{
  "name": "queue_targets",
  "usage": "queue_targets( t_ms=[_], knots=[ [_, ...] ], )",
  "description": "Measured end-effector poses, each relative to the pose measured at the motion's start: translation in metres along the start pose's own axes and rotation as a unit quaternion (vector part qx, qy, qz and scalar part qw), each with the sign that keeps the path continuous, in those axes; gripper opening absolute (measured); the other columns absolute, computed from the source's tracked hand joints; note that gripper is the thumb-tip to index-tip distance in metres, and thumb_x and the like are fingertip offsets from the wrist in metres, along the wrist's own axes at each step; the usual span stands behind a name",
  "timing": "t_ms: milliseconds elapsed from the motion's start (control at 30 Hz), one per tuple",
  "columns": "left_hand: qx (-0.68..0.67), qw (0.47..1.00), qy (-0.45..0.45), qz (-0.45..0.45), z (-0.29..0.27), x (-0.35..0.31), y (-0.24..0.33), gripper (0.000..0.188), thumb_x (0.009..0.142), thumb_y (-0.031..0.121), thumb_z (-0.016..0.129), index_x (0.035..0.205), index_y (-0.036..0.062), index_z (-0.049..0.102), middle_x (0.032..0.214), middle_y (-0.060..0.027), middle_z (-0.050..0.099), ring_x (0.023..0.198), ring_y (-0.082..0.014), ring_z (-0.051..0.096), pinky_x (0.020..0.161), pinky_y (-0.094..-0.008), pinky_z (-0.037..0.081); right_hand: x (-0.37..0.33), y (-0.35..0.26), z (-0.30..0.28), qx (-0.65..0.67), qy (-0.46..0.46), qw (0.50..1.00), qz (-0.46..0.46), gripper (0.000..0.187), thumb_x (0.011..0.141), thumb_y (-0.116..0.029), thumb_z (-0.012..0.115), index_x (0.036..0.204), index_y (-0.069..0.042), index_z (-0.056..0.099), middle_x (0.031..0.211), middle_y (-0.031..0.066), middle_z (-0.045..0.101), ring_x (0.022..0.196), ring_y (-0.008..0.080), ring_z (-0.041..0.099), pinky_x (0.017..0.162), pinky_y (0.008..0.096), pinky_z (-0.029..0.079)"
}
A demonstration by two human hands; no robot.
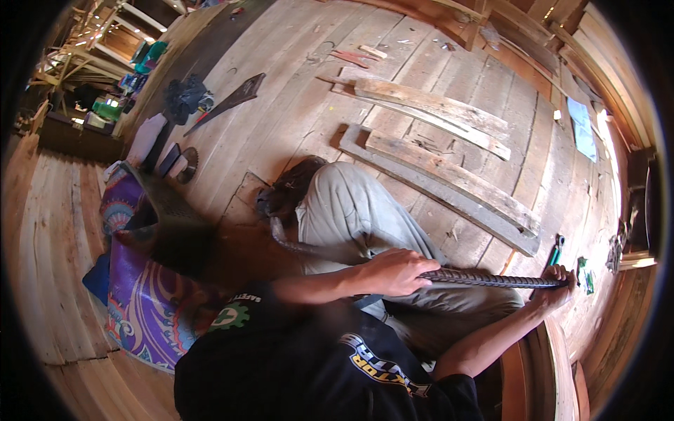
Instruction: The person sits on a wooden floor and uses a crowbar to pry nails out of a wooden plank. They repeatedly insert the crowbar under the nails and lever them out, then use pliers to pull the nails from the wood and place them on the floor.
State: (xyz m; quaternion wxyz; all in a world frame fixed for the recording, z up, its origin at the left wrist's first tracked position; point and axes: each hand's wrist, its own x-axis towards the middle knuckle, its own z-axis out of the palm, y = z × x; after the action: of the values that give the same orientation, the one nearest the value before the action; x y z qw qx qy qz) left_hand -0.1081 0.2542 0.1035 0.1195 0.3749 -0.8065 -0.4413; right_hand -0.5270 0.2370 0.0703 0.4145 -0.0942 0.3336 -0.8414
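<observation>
Our left hand [404, 272] and right hand [557, 289] grip a dark ribbed rod [491, 279], lower right of the frame, which we judge stiff, fairly weighty and best held near both ends.

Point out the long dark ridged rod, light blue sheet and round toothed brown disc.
Dark ridged rod [493, 279]: head view, middle of its length.
Light blue sheet [582, 130]: head view, its centre.
Toothed brown disc [187, 165]: head view, its flat face.

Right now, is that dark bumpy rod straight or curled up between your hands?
Nearly straight: the dark rod runs without loops from left hand to right hand.
</observation>
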Motion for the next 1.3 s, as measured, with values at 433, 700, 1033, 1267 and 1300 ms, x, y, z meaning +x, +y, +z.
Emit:
queue_targets(
  t_ms=[433,700,1033,1267,1300],
  knots=[
    [-0.028,0.993,-0.116,-0.001,-0.026,-0.031,-0.015,0.042,0.085,0.027,0.065,0.115,-0.0021,0.061,0.105,-0.0233,0.066,0.098,-0.0376,0.063,0.083,-0.0428,0.049,-0.111,-0.039,-0.043,-0.35,0.075,0.933,-0.031,0.022,0.093,-0.028,0.058,0.091,-0.006,0.06,0.076,0.0035,0.059,0.075,0.0137,0.059,0.072,0.0268,0.046],
    [-0.062,0.984,-0.166,0.004,-0.02,-0.047,-0.013,0.04,0.085,0.028,0.066,0.114,0.0005,0.061,0.097,-0.0232,0.065,0.09,-0.0404,0.063,0.077,-0.0425,0.049,-0.176,-0.057,-0.007,-0.448,0.203,0.87,-0.03,0.028,0.088,-0.036,0.063,0.079,-0.01,0.056,0.061,-0.0045,0.045,0.043,0.0024,0.037,0.038,0.0192,0.026],
    [-0.043,0.954,-0.28,-0.096,-0.004,-0.055,-0.023,0.036,0.087,0.023,0.066,0.114,-0.0003,0.061,0.079,-0.0141,0.066,0.071,-0.019,0.064,0.066,-0.0322,0.049,-0.192,-0.029,-0.043,-0.543,0.2,0.815,0.016,0.041,0.092,-0.041,0.061,0.066,-0.012,0.049,0.058,-0.0071,0.042,0.054,0.0029,0.038,0.049,0.0243,0.026],
    [0.027,0.918,-0.393,-0.044,-0.015,-0.011,-0.013,0.043,0.088,0.03,0.066,0.117,-0.001,0.059,0.078,-0.0154,0.067,0.067,-0.0222,0.064,0.065,-0.0346,0.05,-0.197,-0.062,0.005,-0.824,0.187,0.531,0.066,0.044,0.085,-0.043,0.064,0.073,-0.001,0.061,0.07,0.0219,0.062,0.074,0.0387,0.063,0.066,0.0444,0.049],
    [0.033,0.912,-0.408,-0.015,-0.013,-0.007,-0.014,0.045,0.088,0.031,0.067,0.119,-0.001,0.058,0.078,-0.0153,0.067,0.068,-0.0227,0.064,0.064,-0.035,0.05,-0.2,-0.065,0.007,-0.84,0.178,0.511,0.035,0.043,0.085,-0.042,0.064,0.072,-0.001,0.06,0.069,0.021,0.062,0.072,0.0384,0.063,0.066,0.0444,0.048]
  ],
)
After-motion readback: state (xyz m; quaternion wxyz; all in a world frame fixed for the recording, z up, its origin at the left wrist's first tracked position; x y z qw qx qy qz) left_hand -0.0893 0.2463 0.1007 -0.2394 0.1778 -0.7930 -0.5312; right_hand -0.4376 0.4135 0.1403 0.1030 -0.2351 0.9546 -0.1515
